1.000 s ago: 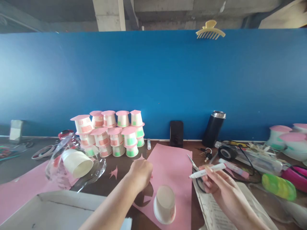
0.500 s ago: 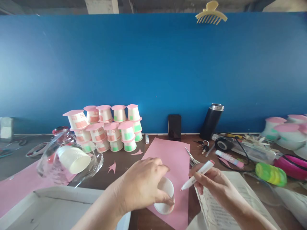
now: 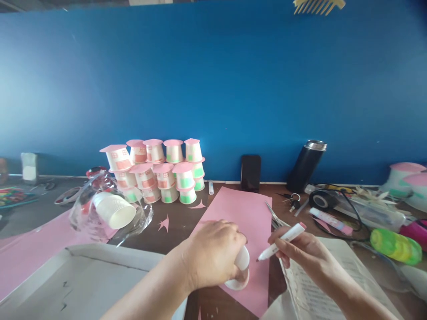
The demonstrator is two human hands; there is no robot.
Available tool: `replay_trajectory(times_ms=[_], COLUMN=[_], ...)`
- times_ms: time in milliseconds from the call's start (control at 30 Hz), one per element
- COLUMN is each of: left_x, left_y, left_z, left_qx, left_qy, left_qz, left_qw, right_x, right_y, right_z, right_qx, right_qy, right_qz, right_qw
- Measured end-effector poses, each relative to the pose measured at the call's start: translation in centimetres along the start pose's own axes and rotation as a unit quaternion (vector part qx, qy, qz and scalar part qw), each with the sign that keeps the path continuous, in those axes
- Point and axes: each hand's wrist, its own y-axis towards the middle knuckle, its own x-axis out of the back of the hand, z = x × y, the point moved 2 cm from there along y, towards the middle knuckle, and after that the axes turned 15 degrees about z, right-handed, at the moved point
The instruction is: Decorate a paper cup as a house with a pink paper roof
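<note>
My left hand (image 3: pixel 216 253) is closed round a white paper cup (image 3: pixel 243 260) from above, hiding most of it. Beneath the cup lies a long sheet of pink paper (image 3: pixel 245 213). My right hand (image 3: pixel 300 249) grips a white marker (image 3: pixel 282 242) with a reddish tip pointing down and left, a short gap from the cup. Beside that hand, partly covered by it, are scissors (image 3: pixel 274 215). At the back left stand stacked paper cups (image 3: pixel 165 178) with pink paper roofs, some bearing reddish windows and doors, others green patches.
A white tray (image 3: pixel 110 252) sits at the front left, behind it nested paper cups (image 3: pixel 115 210) in clear plastic. A phone (image 3: pixel 250 173) and black flask (image 3: pixel 305 166) stand against the blue partition (image 3: pixel 213 89). Printed paper (image 3: pixel 336 275), keys (image 3: pixel 294 202) and a green-yellow bottle (image 3: pixel 395 246) lie right.
My left hand has turned over the cup, covering more of it. The marker stays in my right hand, near the cup. The whole view has shifted slightly.
</note>
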Motion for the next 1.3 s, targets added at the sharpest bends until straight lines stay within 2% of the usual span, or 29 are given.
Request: replay_trajectory(times_ms=[400, 767, 933, 1000, 1100, 1300], left_x=[0.0, 0.3, 0.4, 0.5, 0.6, 0.5], left_y=[-0.1, 0.0, 0.0, 0.1, 0.1, 0.2], left_z=[0.0, 0.0, -0.1, -0.2, -0.3, -0.5], left_qx=[0.005, 0.007, 0.014, 0.014, 0.003, -0.009], left_qy=[0.018, 0.019, 0.012, 0.008, 0.017, 0.055], left_qz=[0.004, 0.025, 0.034, 0.043, 0.048, 0.058], left_qw=[1.000, 0.999, 0.999, 0.999, 0.999, 0.997], right_x=[0.1, -1.7, -2.5, -3.1, -4.0, -5.4], right_y=[-0.1, -0.6, -0.9, -1.0, -1.2, -1.4], right_z=[-0.5, 1.3, 2.2, 2.4, 2.4, 2.2], right_qx=[-0.021, -0.098, -0.104, -0.089, -0.018, 0.130], right_qy=[-0.008, -0.029, -0.086, -0.127, -0.202, -0.325], right_qz=[0.020, 0.151, 0.134, 0.117, 0.099, 0.052], right_qw=[1.000, 0.983, 0.982, 0.981, 0.974, 0.935])
